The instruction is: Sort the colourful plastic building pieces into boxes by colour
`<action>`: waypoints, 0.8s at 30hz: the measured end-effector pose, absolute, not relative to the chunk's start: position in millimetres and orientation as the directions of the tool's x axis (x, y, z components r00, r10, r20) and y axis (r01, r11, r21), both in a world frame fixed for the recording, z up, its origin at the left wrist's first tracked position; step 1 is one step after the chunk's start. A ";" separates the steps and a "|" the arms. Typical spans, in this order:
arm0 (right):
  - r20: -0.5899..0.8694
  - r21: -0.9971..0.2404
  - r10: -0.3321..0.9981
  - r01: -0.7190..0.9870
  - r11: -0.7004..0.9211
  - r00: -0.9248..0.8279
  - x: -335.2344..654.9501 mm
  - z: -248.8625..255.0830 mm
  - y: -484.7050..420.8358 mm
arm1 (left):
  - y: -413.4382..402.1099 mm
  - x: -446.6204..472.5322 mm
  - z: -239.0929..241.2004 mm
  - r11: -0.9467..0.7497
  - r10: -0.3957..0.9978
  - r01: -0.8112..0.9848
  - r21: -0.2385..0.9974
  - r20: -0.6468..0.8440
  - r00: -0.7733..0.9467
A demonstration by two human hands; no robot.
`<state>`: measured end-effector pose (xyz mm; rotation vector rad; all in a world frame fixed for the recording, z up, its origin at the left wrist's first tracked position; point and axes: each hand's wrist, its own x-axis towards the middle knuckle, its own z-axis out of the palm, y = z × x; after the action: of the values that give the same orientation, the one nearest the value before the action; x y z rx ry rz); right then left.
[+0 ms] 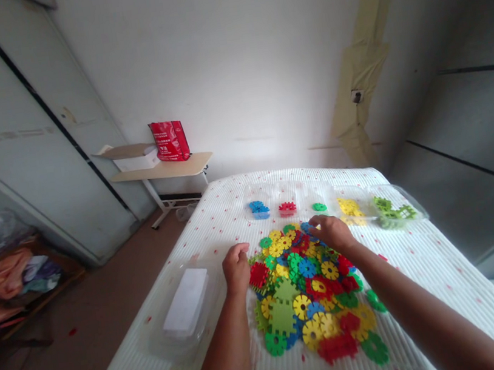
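Clock centred on the pile, 12 away from us. Our pile of mixed plastic pieces, notched round discs plus toothed squares in red, yellow, blue and green [307, 268], sits mid-surface on a white ribbed cover with small red marks [129, 361].

Our left hand [236, 266] is at 10 o'clock, at the pile edge, beside a red toothed square [258, 274]. Fingers curled; we can't tell if anything's in the grip.

Our right hand [334, 231] is at 1 o'clock, over the far edge, fingertips bent down by a blue notched disc [306, 227]. Can't tell from here whether we've pinched it.

Clear plastic boxes in a row beyond the pile: blue pieces [257, 207] at 11, red pieces [287, 207] at 12, a green piece [319, 207] between 12 and 1, yellow pieces [350, 210] between 1 and 2, light-green pieces [386, 211] at 2.

At 9 we have a wider clear plastic tray [182, 347] holding a white rectangular slab [185, 304]. Farther off, between 10 and 11: wood-topped side table [180, 167] carrying a red printed bag [170, 140] and a white carton [137, 160].
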<state>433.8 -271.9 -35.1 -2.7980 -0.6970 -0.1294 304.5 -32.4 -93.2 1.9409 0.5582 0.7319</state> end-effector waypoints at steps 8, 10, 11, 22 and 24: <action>0.020 -0.289 0.630 0.607 -0.740 0.777 419.6 -29.9 -263.4 | -30.8 306.7 -96.5 -0.490 0.635 0.102 0.866 0.274 0.723; 0.004 -0.274 0.636 0.612 -0.741 0.772 416.7 -30.7 -262.3 | -30.4 307.2 -97.4 -0.486 0.640 0.103 0.868 0.273 0.719; 0.003 -0.264 0.640 0.618 -0.740 0.768 415.6 -31.4 -262.2 | -30.2 307.4 -97.8 -0.484 0.642 0.103 0.869 0.273 0.717; 0.041 -0.238 0.649 0.639 -0.732 0.759 409.7 -34.4 -268.1 | -28.2 309.2 -102.6 -0.484 0.644 0.101 0.869 0.276 0.713; 0.030 -0.233 0.638 0.626 -0.744 0.769 408.3 -33.8 -268.8 | -28.8 309.2 -102.6 -0.484 0.645 0.101 0.869 0.277 0.712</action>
<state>408.3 -268.8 -33.8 -2.7347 -0.9925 0.0752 309.2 -28.8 -102.6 1.9939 0.5710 0.7441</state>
